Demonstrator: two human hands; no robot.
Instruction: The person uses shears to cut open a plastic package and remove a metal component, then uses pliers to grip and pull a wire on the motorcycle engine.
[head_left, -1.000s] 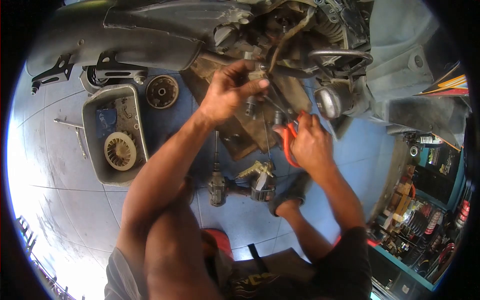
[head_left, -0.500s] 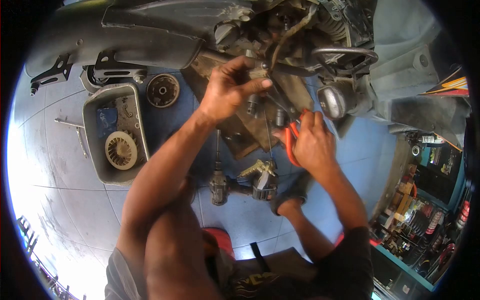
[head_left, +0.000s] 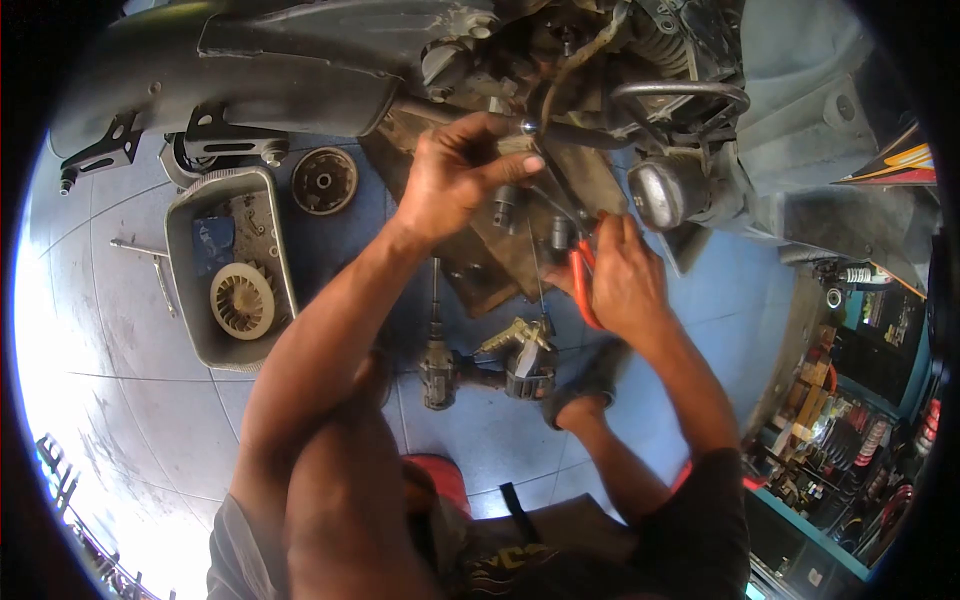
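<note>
Left hand (head_left: 450,185) thumb and forefinger pinching thin cable (head_left: 553,195) at upper end, by scooter engine (head_left: 455,60). Right hand (head_left: 625,285) fingers clenched round orange-handled pliers (head_left: 579,285), nose just below left fingertips. Cable likely light, springy, greasy: grip near end with pliers. Since a second ago: right hand nearer left.

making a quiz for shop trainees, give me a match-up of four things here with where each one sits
Things:
1. orange-handled pliers
2. cream fan wheel
3. power tool
4. round metal disc

Places:
a. on the floor tiles beside the top right corner of the grey tray
b. in the right hand
c. inside the grey tray
d. on the floor between the two forearms

Pairs: 1-b, 2-c, 3-d, 4-a
</note>
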